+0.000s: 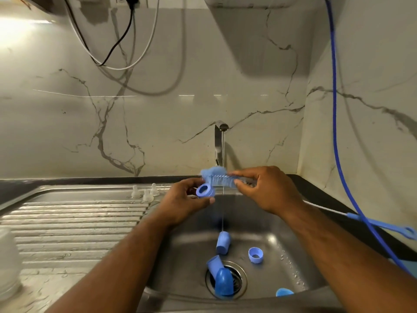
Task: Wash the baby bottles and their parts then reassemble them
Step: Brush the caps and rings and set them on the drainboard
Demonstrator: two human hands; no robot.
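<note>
Scrubbing in hand: left hand (189,203) pinches a ring (205,191) over the sink (282,240); right hand (264,188) grips the brush (216,176). Bristles should work through the ring's bore under the tap (220,141) stream.

Two bare arms of one person, seen from the wearer's own head camera. The left hand (180,204) and the right hand (268,188) are both uncovered, skin bare from fingertips to wrists. The left forearm (126,256) and the right forearm (338,245) are bare too, all the way to the bottom edge of the view, where they look broad through the wide lens. Knuckles ridge the back of the right hand. A short nail shows on the left thumb. Anything worn higher up lies out of view
</note>
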